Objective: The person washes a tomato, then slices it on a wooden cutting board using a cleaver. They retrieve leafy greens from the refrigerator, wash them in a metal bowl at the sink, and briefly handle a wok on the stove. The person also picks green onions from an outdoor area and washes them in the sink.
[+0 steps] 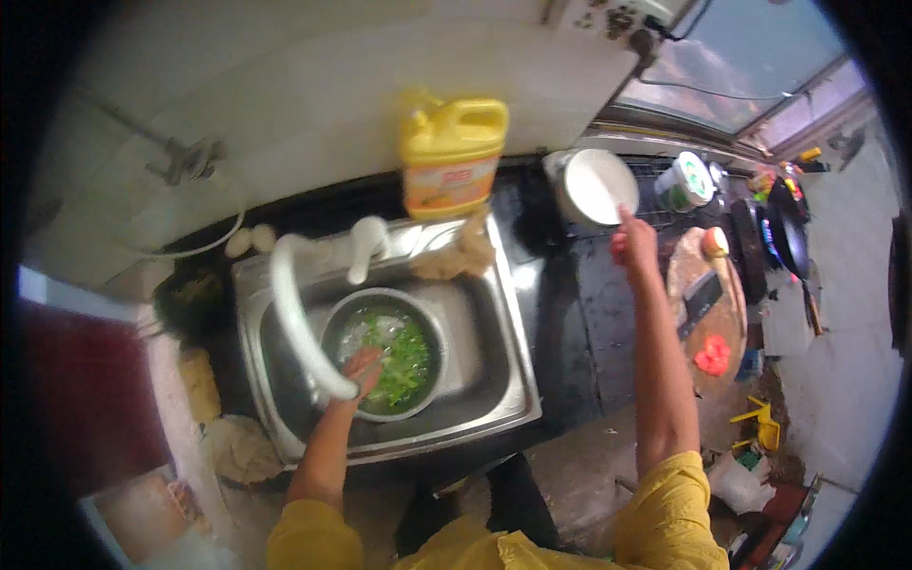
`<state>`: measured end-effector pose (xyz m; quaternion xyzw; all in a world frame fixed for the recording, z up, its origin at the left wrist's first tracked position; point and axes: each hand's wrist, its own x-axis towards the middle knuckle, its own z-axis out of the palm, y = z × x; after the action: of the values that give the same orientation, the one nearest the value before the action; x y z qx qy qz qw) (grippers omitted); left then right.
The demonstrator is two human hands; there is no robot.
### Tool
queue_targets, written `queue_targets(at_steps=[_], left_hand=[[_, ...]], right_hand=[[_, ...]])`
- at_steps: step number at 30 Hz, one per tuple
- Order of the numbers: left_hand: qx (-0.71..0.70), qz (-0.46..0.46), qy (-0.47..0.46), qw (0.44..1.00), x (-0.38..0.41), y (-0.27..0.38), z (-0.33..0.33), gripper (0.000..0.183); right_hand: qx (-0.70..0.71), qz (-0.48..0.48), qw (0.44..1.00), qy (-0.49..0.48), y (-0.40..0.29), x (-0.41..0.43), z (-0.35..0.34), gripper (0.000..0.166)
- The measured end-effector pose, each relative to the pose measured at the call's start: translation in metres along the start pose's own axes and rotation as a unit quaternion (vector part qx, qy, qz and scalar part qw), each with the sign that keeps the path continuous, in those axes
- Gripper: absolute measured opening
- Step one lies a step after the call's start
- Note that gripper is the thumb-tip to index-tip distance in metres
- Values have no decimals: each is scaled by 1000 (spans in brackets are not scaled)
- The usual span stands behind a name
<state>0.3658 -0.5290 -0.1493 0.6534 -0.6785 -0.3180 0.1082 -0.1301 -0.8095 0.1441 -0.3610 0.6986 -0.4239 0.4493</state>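
A round metal basin (440, 356) stands in the steel sink with chopped green leaves (402, 363) in water. My left hand (362, 367) reaches into it, fingertips at the greens. The white curved faucet spout (296, 320) crosses over that wrist. Whether the left fingers grip anything is hidden by water and blur. Far to the right, my right hand (636, 242) grips the near rim of a white round bowl (595, 185), one digit over the edge. The bowl leans at the back of the dark counter, its pale inside towards me.
A yellow jug (456, 157) stands behind the sink (524, 385), near a brown cloth (463, 253). On the right, a round wooden cutting board (730, 313) carries a cleaver (702, 299), red pieces (712, 355) and a cut fruit (714, 242). Beyond it, a black wok (787, 228) sits over a blue flame.
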Motion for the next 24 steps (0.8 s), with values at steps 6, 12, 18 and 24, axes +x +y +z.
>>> queue_targets(at_steps=[6, 12, 18, 24], left_hand=[[32, -143, 39, 988, 17, 125, -54, 75], [130, -27, -68, 989, 4, 87, -22, 73], [-37, -144, -25, 989, -23, 38, 68, 52], [-120, -264, 25, 957, -24, 101, -30, 55]], right_hand=[[-7, -188, 978, 91, 27, -67, 24, 30], [-212, -88, 882, -411, 111, -195, 136, 40], [-373, -78, 875, -299, 280, -225, 261, 49], [-90, 71, 890, -441, 241, -238, 265, 24]])
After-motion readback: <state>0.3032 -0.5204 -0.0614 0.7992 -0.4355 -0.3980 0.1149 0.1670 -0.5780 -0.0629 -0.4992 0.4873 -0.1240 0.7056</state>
